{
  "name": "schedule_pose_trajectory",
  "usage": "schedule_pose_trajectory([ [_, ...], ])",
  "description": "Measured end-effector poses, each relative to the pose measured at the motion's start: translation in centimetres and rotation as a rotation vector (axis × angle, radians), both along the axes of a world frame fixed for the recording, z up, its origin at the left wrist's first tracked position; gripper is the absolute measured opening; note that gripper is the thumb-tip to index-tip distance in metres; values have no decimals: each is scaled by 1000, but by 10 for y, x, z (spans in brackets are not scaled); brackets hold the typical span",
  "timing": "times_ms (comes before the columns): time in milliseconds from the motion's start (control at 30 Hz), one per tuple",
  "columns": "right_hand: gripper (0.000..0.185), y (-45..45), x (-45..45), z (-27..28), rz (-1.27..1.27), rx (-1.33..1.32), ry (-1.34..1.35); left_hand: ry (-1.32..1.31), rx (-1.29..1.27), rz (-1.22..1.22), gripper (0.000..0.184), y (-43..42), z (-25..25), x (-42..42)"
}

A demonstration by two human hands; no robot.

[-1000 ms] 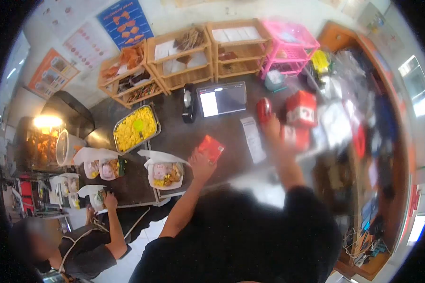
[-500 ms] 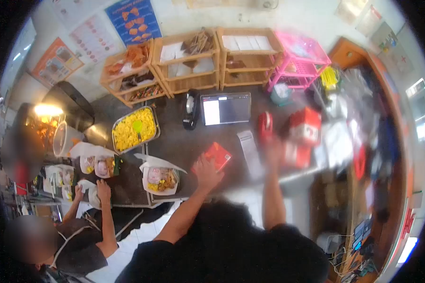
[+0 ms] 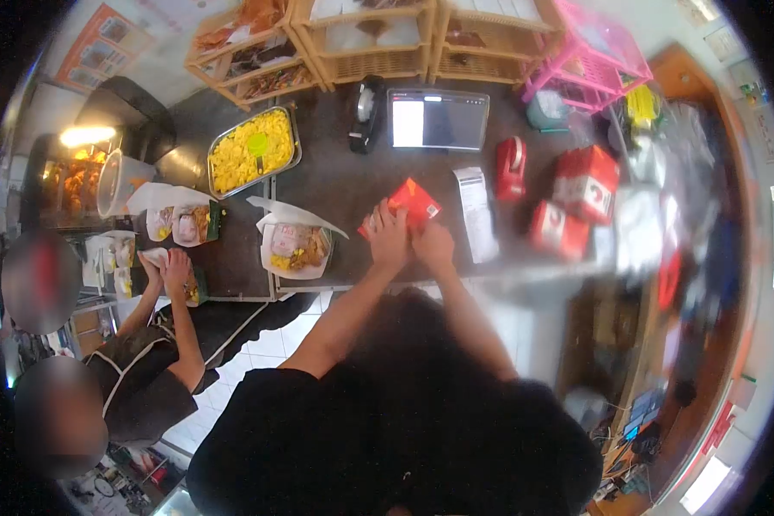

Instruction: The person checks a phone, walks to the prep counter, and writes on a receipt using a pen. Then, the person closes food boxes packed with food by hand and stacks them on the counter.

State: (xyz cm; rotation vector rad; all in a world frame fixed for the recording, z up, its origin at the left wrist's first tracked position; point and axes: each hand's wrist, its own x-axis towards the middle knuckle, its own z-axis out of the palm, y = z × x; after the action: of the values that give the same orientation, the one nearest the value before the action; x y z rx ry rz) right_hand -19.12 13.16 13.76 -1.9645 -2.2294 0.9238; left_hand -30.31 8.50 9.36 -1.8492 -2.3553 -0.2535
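A red, flat-looking carton [image 3: 417,202] with a white label patch lies on the dark counter in front of me. My left hand [image 3: 387,236] grips its left side, fingers over the top. At its lower right edge, my right hand [image 3: 432,245] is closed on the carton, its fingertips partly hidden. To the left stands an open white food box [image 3: 294,249] with a wrapped item, yellow pieces and browned food. A printed receipt [image 3: 476,215] lies to the right of my hands.
Red printed boxes [image 3: 586,182] and a red tape dispenser [image 3: 512,168] stand right. A tablet [image 3: 439,120], a black dispenser [image 3: 366,116] and a tray of yellow food [image 3: 254,155] sit farther back. Left, a co-worker's hands [image 3: 168,267] work beside other food boxes. Shelves line the back.
My right hand has come left from near the red boxes to the red carton. My left hand stays on the carton. The view has tilted downward.
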Motion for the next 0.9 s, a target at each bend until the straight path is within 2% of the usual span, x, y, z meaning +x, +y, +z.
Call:
schedule_pose_trajectory([
  [133, 55, 5, 16, -9, 30, 40, -9, -101, -160, 5, 70, 5, 46, 1],
  [200, 52, 12, 20, 3, -70, -281, 150, -440, -451, 7, 81, 18, 81, -10],
  [233, 50, 13, 27, -7, -106, -322, 386, -438, -437, 44, 81, 20, 81, -16],
  [267, 48, 8, 35, -31, -145, -368, 619, -571, -429, -21, 84, 23, 80, -22],
  [300, 43, 2, 37, -54, -8, -224, 790, -703, -417, -92, 86, 27, 81, -29],
  [333, 38, -5, 36, -71, 138, -88, 960, -701, -405, -65, 86, 28, 89, -30],
  [367, 36, -11, 38, -69, -76, -284, 1052, -696, -458, -29, 91, 25, 101, -27],
  [433, 33, -15, 45, -75, -278, -501, 1123, -693, -509, 32, 96, 24, 101, -20],
  [500, 34, -12, 57, -92, -176, -248, 834, -756, -323, -55, 97, 22, 81, -16],
  [533, 34, -15, 58, -92, -168, -265, 833, -757, -329, -37, 97, 17, 79, -13],
  [567, 35, -15, 58, -86, -200, -111, 881, -833, -288, -124, 93, 12, 89, -11],
  [633, 37, -7, 71, -79, -233, 38, 922, -1228, -364, -254, 71, -10, 121, -20],
  [667, 36, 0, 94, -83, 56, 216, 358, -1230, -342, -330, 58, -36, 123, -31],
  [700, 46, 4, 103, -88, 337, 382, -209, -1223, -316, -411, 45, -60, 125, -49],
  [733, 46, -2, 87, -61, 331, 380, -205, -1237, -358, -281, 31, -79, 148, -79],
  [767, 35, -15, 58, 3, 8, 170, 175, -1246, -401, -156, 20, -96, 172, -112],
  [800, 35, -24, 43, 39, -320, -46, 546, -1368, -187, 50, 21, -118, 127, -151],
  [833, 36, -30, 37, 16, -111, 12, 548, -1320, -70, 300, 20, -128, 129, -190],
  [867, 37, -36, 31, -5, 91, 77, 563, -918, 160, 476, 18, -133, 107, -227],
  [900, 37, -44, -2, 29, 174, -130, 505, -704, 418, 534, 15, -126, 110, -250],
])
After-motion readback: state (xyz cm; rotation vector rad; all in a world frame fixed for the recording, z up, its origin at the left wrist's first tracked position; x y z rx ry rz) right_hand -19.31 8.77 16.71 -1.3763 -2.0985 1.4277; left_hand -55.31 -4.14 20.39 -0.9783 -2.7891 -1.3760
